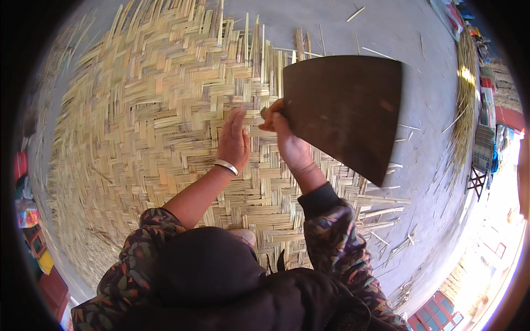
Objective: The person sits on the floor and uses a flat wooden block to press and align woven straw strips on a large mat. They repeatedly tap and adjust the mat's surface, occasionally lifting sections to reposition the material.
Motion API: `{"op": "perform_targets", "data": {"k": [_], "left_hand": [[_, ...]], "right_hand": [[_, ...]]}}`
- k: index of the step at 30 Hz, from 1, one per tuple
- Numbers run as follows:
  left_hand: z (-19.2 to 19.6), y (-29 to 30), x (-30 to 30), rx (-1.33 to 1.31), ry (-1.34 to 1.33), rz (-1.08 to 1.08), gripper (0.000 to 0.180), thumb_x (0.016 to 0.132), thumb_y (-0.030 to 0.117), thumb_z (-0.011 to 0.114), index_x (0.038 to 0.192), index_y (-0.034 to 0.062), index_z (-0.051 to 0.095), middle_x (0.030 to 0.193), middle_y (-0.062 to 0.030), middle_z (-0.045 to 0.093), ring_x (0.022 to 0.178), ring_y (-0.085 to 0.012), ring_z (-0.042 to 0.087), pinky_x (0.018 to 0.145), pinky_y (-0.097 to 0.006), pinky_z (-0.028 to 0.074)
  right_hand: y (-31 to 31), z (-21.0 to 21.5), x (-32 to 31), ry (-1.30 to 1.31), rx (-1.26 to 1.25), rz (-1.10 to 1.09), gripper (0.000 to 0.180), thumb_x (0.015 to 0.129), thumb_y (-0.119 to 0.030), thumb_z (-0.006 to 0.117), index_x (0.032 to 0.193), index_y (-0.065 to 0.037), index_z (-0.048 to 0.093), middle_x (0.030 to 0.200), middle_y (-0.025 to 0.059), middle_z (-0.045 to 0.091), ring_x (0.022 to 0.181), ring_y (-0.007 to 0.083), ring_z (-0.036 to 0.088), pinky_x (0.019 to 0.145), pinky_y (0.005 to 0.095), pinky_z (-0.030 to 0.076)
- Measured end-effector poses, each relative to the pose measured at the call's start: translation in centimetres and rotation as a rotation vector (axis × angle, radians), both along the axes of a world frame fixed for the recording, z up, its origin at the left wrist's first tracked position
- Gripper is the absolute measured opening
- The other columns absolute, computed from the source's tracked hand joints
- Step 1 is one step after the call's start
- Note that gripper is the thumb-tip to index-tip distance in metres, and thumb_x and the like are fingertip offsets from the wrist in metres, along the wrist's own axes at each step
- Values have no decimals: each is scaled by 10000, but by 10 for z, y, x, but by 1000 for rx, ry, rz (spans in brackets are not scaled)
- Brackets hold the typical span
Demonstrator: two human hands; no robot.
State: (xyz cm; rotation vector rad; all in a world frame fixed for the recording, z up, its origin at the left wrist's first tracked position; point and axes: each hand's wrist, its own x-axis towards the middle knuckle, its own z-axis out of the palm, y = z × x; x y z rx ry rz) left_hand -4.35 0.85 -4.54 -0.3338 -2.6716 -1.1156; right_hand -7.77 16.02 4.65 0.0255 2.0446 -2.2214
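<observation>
Far left, at the rim: red and yellow objects (34, 243), too blurred to identify. Next, spreading across most of the view, a large woven mat (149, 121) of pale split-cane strips in a herringbone pattern, lying flat on grey ground (425, 105), with loose strip ends (259, 44) sticking out along its far edge.

Near the middle, left hand (234, 140) palm-down and flat on the mat, fingers straight and close together, pressing on the weave; a silver bangle (226, 166) at the wrist, sleeve pushed up to the elbow. Just beside it, right hand (287, 138), fingers curled tight around the handle of a broad dark blade (345, 110), thumb on top; handle itself mostly hidden inside the fist. Blade wide and wedge-shaped, raised above the mat's right edge and tilted, narrow end at the fist, broad end fanning out to the right and reaching down toward the lower right. Fist just beside the left fingertips, touching or not impossible to tell.

Below, dark clothing and patterned sleeves (337, 243).

Right of the mat, unwoven strip ends (381, 212) jutting from its edge, scattered slivers (408, 128) on the ground. Further right, a long bundle of straw-coloured cane (466, 99) along the ground's edge, then cluttered stacked goods (486, 143), and red window frames (441, 311) at lower right.
</observation>
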Motion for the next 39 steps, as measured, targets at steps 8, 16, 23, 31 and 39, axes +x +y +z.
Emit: {"op": "perform_targets", "data": {"k": [8,16,23,31,39], "left_hand": [[1,3,-1,47,-65,-1,499,877,-51,444,1371,11,410,1404,-223,430,1312,-406,414,1102,-453,348],[0,2,0,-202,-17,-61,473,862,60,534,1327,25,450,1414,-155,406,1344,-356,365,1116,-476,320],[5,4,-2,-370,-42,-108,445,858,113,543,1295,44,502,1418,-122,416,1371,-317,330,1148,-468,269],[-3,6,-1,-389,-19,-84,441,867,143,544,1299,68,504,1413,-98,437,1368,-285,341,1152,-458,257],[10,19,-4,-471,38,-108,460,887,174,559,1334,96,486,1409,-95,448,1367,-282,349,1158,-449,241]], "right_hand": [[-10,-8,8,-177,131,65,125,953,-85,437,898,-20,530,855,49,552,890,157,605,777,335,591],[40,9,20,21,-137,-151,114,951,-83,446,901,-35,536,883,55,558,863,162,603,780,372,595],[53,-26,21,-68,95,-210,109,909,-110,459,841,-78,538,848,24,536,807,120,555,764,332,572],[89,8,86,-116,-3,-275,107,954,-131,468,920,-60,540,887,31,573,844,96,571,709,274,543],[163,17,240,-279,472,-103,168,978,-245,492,977,-83,536,931,15,559,919,102,558,761,274,517]]}}
